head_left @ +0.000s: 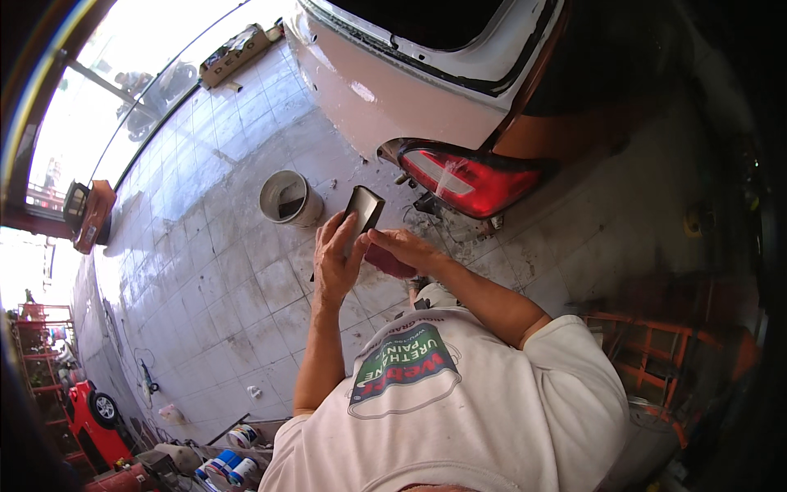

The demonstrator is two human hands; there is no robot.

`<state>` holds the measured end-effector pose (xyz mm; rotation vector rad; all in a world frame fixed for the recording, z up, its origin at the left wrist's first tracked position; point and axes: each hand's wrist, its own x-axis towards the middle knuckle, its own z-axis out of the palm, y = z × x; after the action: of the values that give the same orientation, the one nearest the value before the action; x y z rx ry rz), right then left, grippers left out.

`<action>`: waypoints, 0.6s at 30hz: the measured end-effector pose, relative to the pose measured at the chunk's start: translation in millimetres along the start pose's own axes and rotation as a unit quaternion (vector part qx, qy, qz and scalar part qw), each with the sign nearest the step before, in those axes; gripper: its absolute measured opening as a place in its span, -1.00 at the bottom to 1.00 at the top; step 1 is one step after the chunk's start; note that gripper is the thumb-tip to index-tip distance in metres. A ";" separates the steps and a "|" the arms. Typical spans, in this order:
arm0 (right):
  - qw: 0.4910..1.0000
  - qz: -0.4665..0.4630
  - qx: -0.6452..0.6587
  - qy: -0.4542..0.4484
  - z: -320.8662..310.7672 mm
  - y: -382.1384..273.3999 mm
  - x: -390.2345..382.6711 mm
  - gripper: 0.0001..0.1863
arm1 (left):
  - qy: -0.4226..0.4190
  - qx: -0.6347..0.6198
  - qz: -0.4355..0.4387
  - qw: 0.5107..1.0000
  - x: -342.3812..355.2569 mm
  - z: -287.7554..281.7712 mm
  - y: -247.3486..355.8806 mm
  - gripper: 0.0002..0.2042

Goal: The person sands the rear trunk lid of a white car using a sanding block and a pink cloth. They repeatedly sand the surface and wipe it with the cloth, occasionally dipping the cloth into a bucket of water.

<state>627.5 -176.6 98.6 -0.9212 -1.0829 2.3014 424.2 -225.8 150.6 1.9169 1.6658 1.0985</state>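
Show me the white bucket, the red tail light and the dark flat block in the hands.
white bucket (288, 198), head view, on its rim.
red tail light (471, 180), head view, middle of the lens.
dark flat block (366, 208), head view, its upper face.

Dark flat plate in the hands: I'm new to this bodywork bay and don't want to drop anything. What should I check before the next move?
1. Left hand grips the dark flat plate: ok.
2. Right hand touches the plate: ok.
3. Right hand's hold on the dark red piece: cannot tell.
4. White bucket upright on the tiled floor: ok.
5. Red tail lamp apart from both hands: ok.
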 end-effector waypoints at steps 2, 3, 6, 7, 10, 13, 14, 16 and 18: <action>1.000 -0.008 0.010 -0.016 12.7 2.7 -16.2 -0.32 | 0.031 0.009 0.007 0.999 -18.2 3.6 14.4 -0.52; 1.000 0.002 0.010 -0.025 15.9 7.2 -26.0 -0.33 | 0.041 0.036 0.001 0.999 -31.0 4.3 23.2 -0.54; 0.997 0.011 -0.079 0.004 25.5 10.6 -58.1 -0.37 | 0.029 0.110 0.047 0.992 -67.0 15.9 41.5 -0.49; 0.992 0.009 -0.122 0.020 28.7 13.1 -66.4 -0.38 | 0.053 0.073 0.044 0.995 -80.2 24.3 46.6 -0.49; 0.978 -0.070 -0.195 0.020 23.6 26.3 -89.0 -0.42 | 0.046 0.029 0.039 0.998 -109.3 33.4 63.1 -0.46; 0.931 -0.187 -0.312 0.034 0.2 36.7 -111.2 -0.48 | -0.010 -0.078 0.013 0.997 -125.1 26.1 76.9 -0.42; 0.913 -0.217 -0.344 0.040 -9.7 38.1 -117.0 -0.50 | 0.010 -0.137 -0.021 0.990 -130.0 25.1 78.9 -0.41; 0.892 -0.228 -0.385 0.068 -33.1 8.9 -133.6 -0.54 | 0.064 -0.256 -0.082 0.961 -137.5 21.9 81.7 -0.38; 0.904 -0.194 -0.359 0.129 -44.1 -39.5 -155.8 -0.57 | 0.119 -0.160 -0.129 0.971 -146.1 25.1 68.9 -0.37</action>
<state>770.0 -227.2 168.8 -1.0946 -1.8372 1.4026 489.1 -375.4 138.7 1.3716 1.6763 1.4300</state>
